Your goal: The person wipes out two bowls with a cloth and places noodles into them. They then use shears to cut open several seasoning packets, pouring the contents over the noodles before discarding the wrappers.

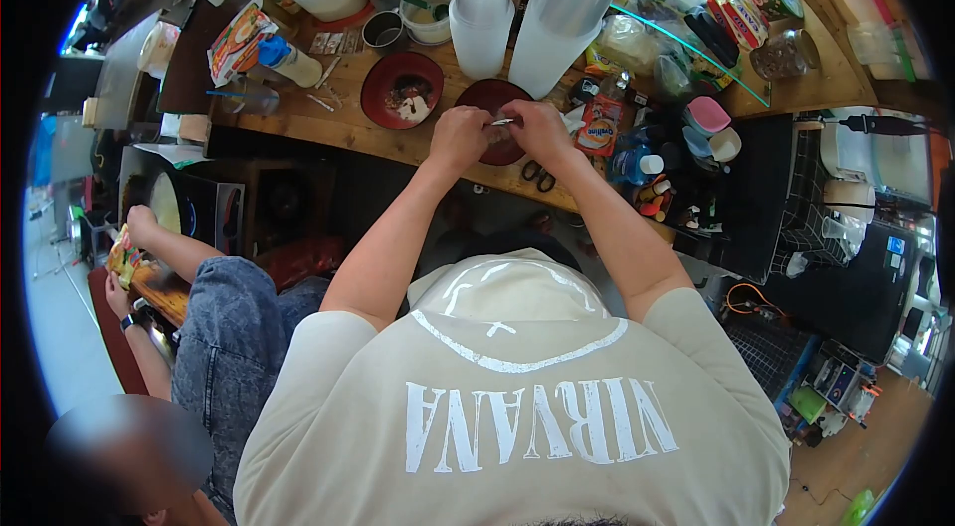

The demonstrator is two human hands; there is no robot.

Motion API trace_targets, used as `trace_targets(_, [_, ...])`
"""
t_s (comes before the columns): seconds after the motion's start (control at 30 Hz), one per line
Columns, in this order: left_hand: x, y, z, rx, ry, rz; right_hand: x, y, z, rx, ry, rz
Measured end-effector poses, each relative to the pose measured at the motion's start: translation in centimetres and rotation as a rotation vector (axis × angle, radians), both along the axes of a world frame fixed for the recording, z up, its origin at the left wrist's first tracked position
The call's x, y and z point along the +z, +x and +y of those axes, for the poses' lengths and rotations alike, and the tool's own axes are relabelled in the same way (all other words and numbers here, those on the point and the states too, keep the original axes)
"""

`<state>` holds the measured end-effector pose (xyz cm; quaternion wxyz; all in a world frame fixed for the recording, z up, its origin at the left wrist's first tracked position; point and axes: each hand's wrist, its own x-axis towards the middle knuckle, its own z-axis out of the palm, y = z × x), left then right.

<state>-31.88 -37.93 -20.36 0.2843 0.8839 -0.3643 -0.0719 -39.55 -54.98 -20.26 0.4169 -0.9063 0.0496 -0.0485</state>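
Observation:
Both my hands meet over a dark red bowl (504,152) near the front edge of the wooden counter. My left hand (463,136) and my right hand (540,133) pinch a small packet (504,121) between their fingertips; its details are too small to tell. Some pale stuff shows below the fingers. Left of this bowl stands a second red bowl (374,104), with white and dark powder inside. Black-handled scissors (538,177) lie at the counter edge, just right of the bowl under my hands.
Stacked plastic cups (481,23) and taller cups (559,33) stand behind the bowls. An Ovaltine pack (598,125) and a blue bottle (629,166) are at the right. At the lower left, another person holds a colourful packet (123,257) beside a pan (164,206).

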Motion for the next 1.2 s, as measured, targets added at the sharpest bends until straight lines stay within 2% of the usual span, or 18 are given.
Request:
trace_targets(0.17, [0.3,0.0,0.0,-0.008,0.001,0.019,-0.2,0.0,0.2,-0.002,0.064,-0.101])
trace_targets(0.27, [0.6,-0.2,-0.1,0.003,0.042,0.014,-0.2,-0.2,-0.3,-0.042,-0.05,-0.043])
trace_targets(0.33, [0.6,-0.5,-0.4,0.03,-0.086,-0.02,0.0,-0.4,-0.5,0.009,-0.1,-0.03])
trace_targets(0.43, [0.2,-0.5,-0.5,-0.009,-0.091,-0.059,-0.1,-0.6,-0.3,-0.005,-0.166,0.019])
trace_targets(0.57, [-0.6,-0.5,-0.4,-0.061,-0.033,-0.104,-0.4,-0.9,-0.1,-0.023,-0.106,-0.05])
trace_targets(0.67, [-0.5,-0.9,-0.4,-0.089,-0.09,-0.123,0.2,-1.3,-0.1,-0.009,-0.16,0.059])
trace_targets(0.73, [-0.2,-0.9,-0.3,-0.072,0.032,-0.16,0.2,-1.3,-0.1,-0.028,-0.207,0.069])
trace_targets(0.87, [-0.2,-1.0,-0.6,-0.049,0.036,-0.211,0.1,-1.5,-0.3,-0.071,-0.182,0.125])
trace_targets(0.93, [0.5,-1.5,-1.0,0.066,-0.14,-0.054,-0.3,-1.5,-0.3,-0.137,-0.13,0.094])
trace_targets(0.97, [0.9,-1.6,-1.1,0.064,-0.138,-0.054,-0.4,-1.5,-0.4,-0.138,-0.129,0.094])
trace_targets(1.03, [1.7,-1.9,-1.4,0.039,-0.126,0.163,-0.4,-1.6,-0.4,-0.147,-0.048,0.088])
trace_targets(1.13, [0.4,-1.4,-1.4,0.025,-0.16,0.021,-0.2,-1.7,-0.5,-0.091,-0.048,0.086])
trace_targets(1.2, [1.2,-1.7,-1.7,0.01,-0.191,0.096,-0.1,-1.9,-0.5,-0.099,-0.068,0.085])
